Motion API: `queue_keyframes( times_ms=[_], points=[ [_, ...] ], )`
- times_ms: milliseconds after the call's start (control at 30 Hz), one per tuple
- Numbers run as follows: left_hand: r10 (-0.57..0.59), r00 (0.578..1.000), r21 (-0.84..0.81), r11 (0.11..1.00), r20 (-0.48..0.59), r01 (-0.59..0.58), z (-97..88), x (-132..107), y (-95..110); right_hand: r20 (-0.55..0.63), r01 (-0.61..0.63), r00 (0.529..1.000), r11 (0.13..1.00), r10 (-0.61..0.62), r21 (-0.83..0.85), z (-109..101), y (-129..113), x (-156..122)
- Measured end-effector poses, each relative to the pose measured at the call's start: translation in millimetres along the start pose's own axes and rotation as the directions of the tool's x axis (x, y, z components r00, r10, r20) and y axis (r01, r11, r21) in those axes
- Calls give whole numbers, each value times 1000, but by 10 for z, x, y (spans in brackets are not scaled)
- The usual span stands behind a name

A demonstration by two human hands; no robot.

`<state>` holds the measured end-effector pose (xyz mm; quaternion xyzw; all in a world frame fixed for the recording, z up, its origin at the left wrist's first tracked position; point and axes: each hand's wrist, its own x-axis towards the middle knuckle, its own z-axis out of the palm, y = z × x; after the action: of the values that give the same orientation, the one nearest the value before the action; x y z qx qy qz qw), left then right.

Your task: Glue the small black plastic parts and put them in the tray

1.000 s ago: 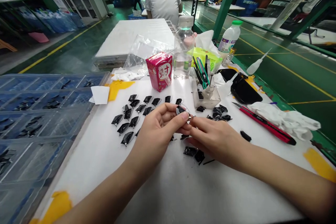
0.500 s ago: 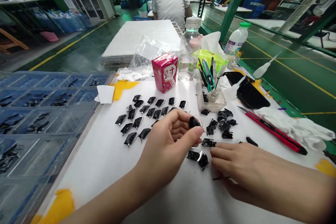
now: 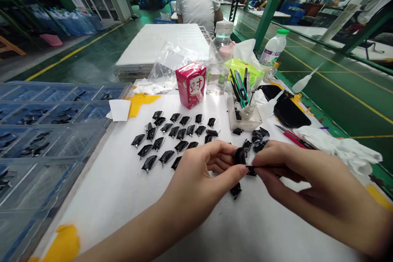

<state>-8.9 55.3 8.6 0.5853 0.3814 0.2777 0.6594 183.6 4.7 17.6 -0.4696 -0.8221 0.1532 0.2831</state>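
Snugly, the left hand [image 3: 204, 176] pinches a small, curved, glossy black piece [image 3: 240, 156] between thumb and fingers, above the white tabletop [image 3: 123, 213]; the right hand [image 3: 302, 180] grips a thin dark stick [image 3: 270, 166], its tip just beside it. Beyond, shiny black parts [image 3: 167, 156] with clear edges lie in loose rows.

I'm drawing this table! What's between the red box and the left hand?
In the head view, small black pieces lie between the red box and the left hand.
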Motion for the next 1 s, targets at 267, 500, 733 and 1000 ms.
queue_keyframes(
  times_ms=[267,500,733,1000],
  points=[
    [9,999,157,988,-37,-3,23,-13,-8,-139,69,982,924,-130,-376,126,16,-16],
    [252,967,375,899,-17,-228,20,-23,-53,-179,82,969,904,-172,-420,145,1,-15],
    [388,920,470,804,46,-363,16,-44,-87,-186,80,969,914,-165,-397,173,-18,-9],
    [403,914,526,767,50,-367,13,-33,-78,-182,102,962,888,-203,-448,152,19,1]
  ],
)
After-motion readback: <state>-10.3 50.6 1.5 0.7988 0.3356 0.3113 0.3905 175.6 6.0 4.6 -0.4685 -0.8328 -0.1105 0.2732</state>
